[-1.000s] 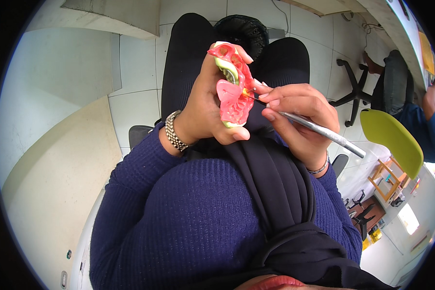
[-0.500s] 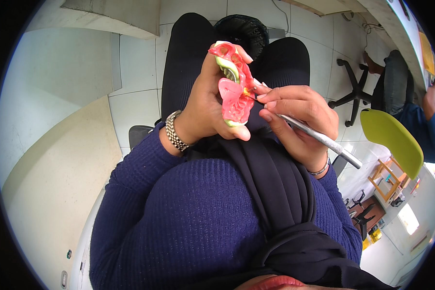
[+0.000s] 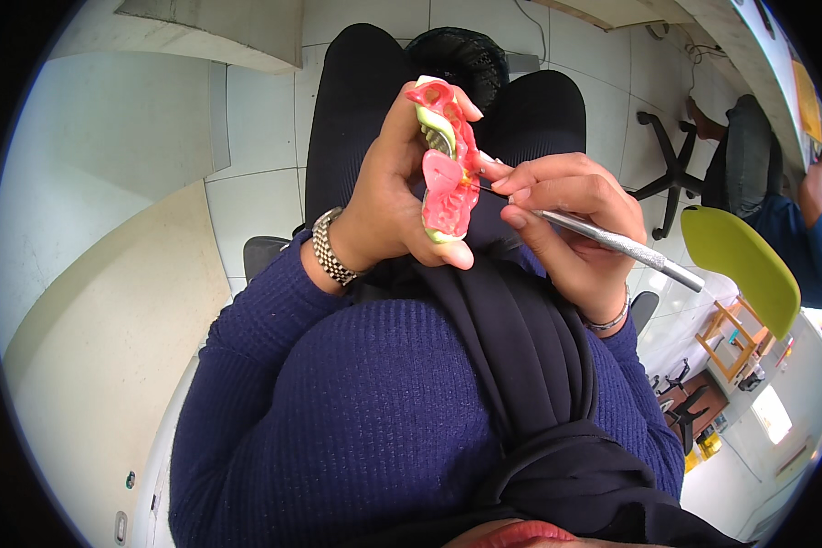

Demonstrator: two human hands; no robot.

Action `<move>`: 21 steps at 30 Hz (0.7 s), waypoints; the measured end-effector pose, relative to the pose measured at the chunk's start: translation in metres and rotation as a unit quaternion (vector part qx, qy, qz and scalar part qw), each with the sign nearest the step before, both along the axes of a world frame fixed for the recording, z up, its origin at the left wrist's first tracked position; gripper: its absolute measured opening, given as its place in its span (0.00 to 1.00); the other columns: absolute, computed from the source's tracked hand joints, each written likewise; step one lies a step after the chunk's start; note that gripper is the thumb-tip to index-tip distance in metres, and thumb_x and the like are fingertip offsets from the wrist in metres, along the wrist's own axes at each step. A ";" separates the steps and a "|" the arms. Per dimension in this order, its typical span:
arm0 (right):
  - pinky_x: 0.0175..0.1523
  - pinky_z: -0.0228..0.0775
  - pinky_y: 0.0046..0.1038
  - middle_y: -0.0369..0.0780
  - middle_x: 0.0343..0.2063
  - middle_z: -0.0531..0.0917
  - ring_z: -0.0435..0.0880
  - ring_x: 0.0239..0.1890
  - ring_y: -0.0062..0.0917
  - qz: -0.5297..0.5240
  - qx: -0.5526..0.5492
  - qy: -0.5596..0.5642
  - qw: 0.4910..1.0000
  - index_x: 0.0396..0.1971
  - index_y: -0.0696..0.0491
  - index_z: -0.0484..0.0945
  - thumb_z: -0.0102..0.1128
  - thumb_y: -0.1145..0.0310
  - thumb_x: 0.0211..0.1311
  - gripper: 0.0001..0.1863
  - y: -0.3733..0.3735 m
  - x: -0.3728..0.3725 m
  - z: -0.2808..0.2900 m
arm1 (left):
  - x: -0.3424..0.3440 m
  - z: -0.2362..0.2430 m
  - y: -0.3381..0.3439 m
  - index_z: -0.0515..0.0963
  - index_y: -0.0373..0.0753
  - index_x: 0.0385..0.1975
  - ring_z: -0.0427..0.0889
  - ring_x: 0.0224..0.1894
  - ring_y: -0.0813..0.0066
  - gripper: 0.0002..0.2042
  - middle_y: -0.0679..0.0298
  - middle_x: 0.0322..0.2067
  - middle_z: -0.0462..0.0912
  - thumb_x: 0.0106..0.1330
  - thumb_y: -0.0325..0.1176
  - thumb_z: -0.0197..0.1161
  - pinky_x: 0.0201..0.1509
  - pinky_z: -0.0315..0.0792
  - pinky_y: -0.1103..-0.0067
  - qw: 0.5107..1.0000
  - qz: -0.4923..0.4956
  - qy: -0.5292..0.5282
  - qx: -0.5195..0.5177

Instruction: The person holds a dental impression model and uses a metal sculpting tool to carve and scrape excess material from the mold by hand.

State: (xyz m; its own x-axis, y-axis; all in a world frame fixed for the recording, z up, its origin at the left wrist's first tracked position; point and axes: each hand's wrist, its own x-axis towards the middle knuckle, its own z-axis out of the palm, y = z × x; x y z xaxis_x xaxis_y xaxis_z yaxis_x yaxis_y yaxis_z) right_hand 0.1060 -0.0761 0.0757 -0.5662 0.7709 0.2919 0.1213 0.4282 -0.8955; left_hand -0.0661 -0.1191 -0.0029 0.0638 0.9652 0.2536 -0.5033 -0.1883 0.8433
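Above my lap, my left hand [image 3: 385, 203] is closed round a dental cast [image 3: 444, 175], its fingers behind and its thumb at the lower end. Glossy pink wax covers much of the pale green cast, and a greyish ridged patch shows along its left side. My right hand [image 3: 583, 226] pinches a slim carving tool [image 3: 623, 245] with a knurled metal handle. The thin dark tip reaches the cast's right edge, beside a small yellowish spot. Whether it touches the wax is too small to tell.
A dark lined bin [image 3: 461, 59] stands beyond my knees. Pale panels [image 3: 110, 265] flank me on the left. At the right are a lime-green chair [image 3: 744, 265], a black wheeled chair base [image 3: 671, 169], a wooden frame [image 3: 731, 342] and another person's leg [image 3: 753, 151].
The carving tool and my right hand have shifted slightly right, and the handle reaches further down to the right. The dental cast has tilted a little in my left hand.
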 end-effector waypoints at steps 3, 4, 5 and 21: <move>0.37 0.77 0.24 0.41 0.29 0.83 0.85 0.34 0.29 0.023 0.009 -0.021 0.999 0.26 0.57 0.78 0.66 0.85 0.43 0.10 0.004 0.001 0.004 | -0.001 0.003 0.000 0.55 0.38 0.57 0.79 0.41 0.77 0.57 0.64 0.48 0.65 0.23 0.46 0.84 0.47 0.76 0.77 1.000 0.000 0.009 -0.012; 0.37 0.77 0.24 0.41 0.29 0.83 0.85 0.34 0.29 0.026 0.010 -0.026 0.999 0.26 0.57 0.78 0.66 0.84 0.42 0.10 0.005 0.001 0.004 | -0.001 0.004 0.000 0.56 0.38 0.56 0.79 0.41 0.77 0.56 0.64 0.48 0.65 0.23 0.45 0.84 0.47 0.76 0.77 1.000 -0.001 0.008 -0.021; 0.36 0.77 0.24 0.41 0.29 0.83 0.85 0.34 0.29 0.029 0.011 -0.030 0.999 0.26 0.57 0.78 0.66 0.84 0.42 0.10 0.005 0.001 0.005 | -0.001 0.005 0.000 0.57 0.38 0.56 0.79 0.41 0.77 0.55 0.65 0.48 0.66 0.23 0.44 0.84 0.46 0.76 0.78 0.999 -0.004 0.003 -0.033; 0.34 0.77 0.23 0.40 0.25 0.82 0.84 0.31 0.28 0.071 0.037 -0.034 0.996 0.24 0.57 0.78 0.67 0.82 0.41 0.09 0.014 0.000 0.007 | -0.001 0.011 -0.001 0.59 0.35 0.54 0.78 0.42 0.78 0.54 0.64 0.46 0.70 0.24 0.49 0.83 0.49 0.74 0.79 0.996 -0.012 -0.015 -0.092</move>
